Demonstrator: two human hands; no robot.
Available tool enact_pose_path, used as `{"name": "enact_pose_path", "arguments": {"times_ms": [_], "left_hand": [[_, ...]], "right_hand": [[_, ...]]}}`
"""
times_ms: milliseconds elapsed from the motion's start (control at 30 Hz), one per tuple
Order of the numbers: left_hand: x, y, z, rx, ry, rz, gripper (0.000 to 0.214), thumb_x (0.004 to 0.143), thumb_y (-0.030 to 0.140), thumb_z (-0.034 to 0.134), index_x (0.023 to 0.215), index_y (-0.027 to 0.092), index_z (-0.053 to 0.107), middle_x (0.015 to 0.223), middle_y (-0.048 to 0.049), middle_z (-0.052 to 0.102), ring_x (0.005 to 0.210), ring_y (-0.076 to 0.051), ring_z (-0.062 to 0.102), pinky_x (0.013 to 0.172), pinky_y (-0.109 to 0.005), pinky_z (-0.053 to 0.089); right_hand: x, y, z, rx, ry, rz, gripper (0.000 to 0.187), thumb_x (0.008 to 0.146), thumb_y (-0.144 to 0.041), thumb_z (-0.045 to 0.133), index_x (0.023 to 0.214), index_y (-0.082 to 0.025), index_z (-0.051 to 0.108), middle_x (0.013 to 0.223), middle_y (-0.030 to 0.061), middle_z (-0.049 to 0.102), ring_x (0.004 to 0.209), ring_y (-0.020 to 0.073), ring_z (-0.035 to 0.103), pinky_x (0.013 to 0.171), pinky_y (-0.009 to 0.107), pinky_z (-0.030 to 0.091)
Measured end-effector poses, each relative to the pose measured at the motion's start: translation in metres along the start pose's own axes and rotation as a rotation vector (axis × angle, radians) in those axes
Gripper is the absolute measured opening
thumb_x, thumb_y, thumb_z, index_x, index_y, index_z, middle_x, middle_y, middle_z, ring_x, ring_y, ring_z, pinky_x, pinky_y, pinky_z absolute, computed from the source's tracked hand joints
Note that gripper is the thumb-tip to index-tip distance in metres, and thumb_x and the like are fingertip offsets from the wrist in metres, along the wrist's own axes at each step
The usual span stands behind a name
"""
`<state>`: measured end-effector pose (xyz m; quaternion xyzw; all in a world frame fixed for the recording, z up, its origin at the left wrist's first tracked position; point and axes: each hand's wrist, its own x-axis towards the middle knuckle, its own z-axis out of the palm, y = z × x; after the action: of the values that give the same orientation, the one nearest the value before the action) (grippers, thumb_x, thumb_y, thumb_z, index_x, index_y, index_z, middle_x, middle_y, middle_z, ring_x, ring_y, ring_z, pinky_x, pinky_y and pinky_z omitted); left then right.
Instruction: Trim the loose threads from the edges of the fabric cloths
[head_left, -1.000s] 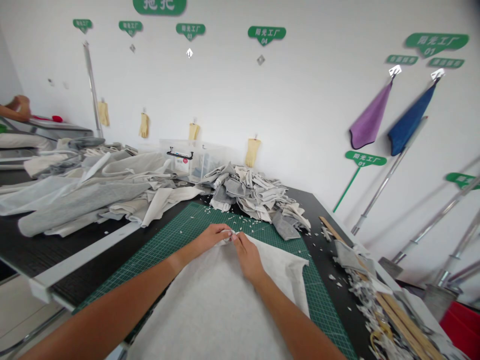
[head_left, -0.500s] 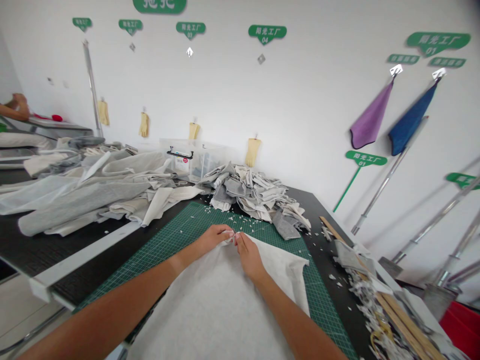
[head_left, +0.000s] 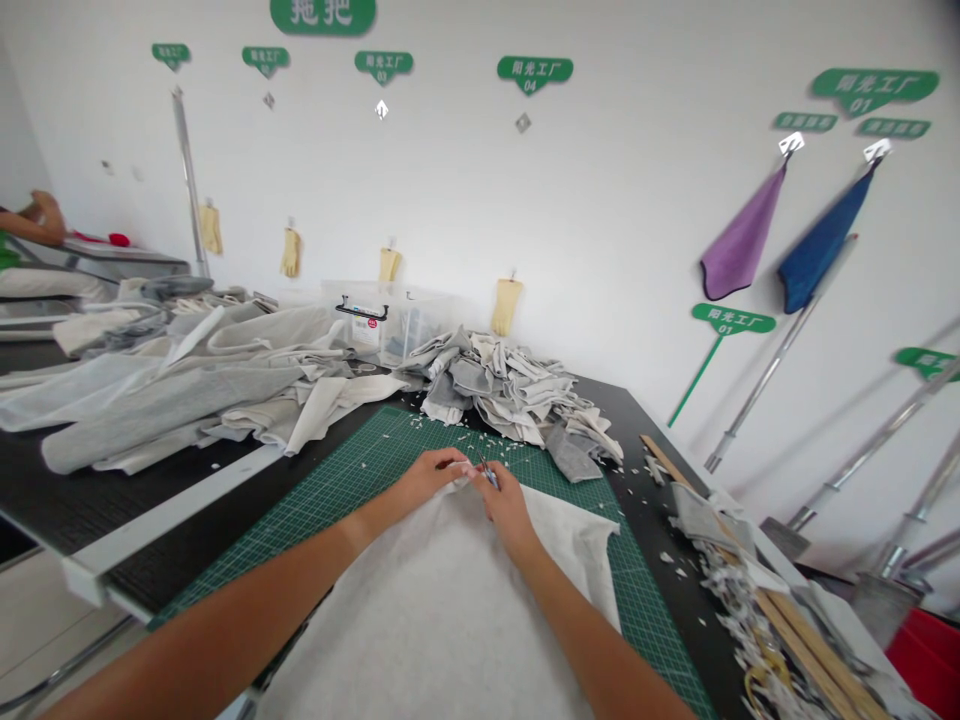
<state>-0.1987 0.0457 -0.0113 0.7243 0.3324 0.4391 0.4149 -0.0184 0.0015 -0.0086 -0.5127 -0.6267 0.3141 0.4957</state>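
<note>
White cloth (head_left: 450,600) has its top edge pinched in the fingers of the left hand (head_left: 435,480); the right hand (head_left: 506,500) has its fingers wrapped around a small tool (head_left: 490,475) with a metal tip, near that same edge; it is too small to tell what kind; the cloth spreads back toward the person, over a green mat (head_left: 315,500) on a black worktop (head_left: 172,560); past the hands sits a messy heap of scraps (head_left: 495,385); long cloth strips (head_left: 187,400) lie off to the left.
</note>
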Motion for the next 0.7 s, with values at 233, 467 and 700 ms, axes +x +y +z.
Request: {"name": "enact_pose_path", "arguments": {"times_ms": [233, 467, 700], "left_hand": [[-0.001, 0.0, 0.002, -0.113, -0.03, 0.014, 0.037, 0.088, 0.048, 0.064, 0.101, 0.014, 0.07, 0.1, -0.0091, 0.073, 0.091, -0.019, 0.064, 0.081, -0.028, 0.046], [-0.006, 0.009, 0.006, -0.062, -0.023, -0.021, 0.042, 0.086, 0.053, 0.065, 0.101, 0.014, 0.064, 0.081, -0.0024, 0.066, 0.07, -0.013, 0.057, 0.062, -0.022, 0.039], [-0.012, 0.017, 0.005, 0.094, -0.111, 0.029, 0.037, 0.091, 0.051, 0.058, 0.094, 0.015, 0.065, 0.082, -0.0008, 0.063, 0.073, -0.013, 0.054, 0.065, -0.023, 0.038]], "right_hand": [[0.003, 0.003, -0.002, 0.055, -0.089, 0.051, 0.041, 0.081, -0.055, 0.062, 0.089, -0.014, 0.069, 0.056, -0.0035, 0.045, 0.053, 0.0102, 0.036, 0.05, 0.022, 0.027], [0.005, 0.002, -0.003, 0.214, -0.048, 0.175, 0.045, 0.071, -0.054, 0.072, 0.092, -0.015, 0.065, 0.048, -0.0083, 0.039, 0.042, 0.0064, 0.027, 0.04, 0.02, 0.019], [0.006, 0.008, -0.003, 0.349, -0.088, 0.189, 0.043, 0.077, -0.057, 0.07, 0.089, -0.019, 0.055, 0.045, -0.0122, 0.033, 0.037, 0.0048, 0.02, 0.035, 0.019, 0.013]]}}
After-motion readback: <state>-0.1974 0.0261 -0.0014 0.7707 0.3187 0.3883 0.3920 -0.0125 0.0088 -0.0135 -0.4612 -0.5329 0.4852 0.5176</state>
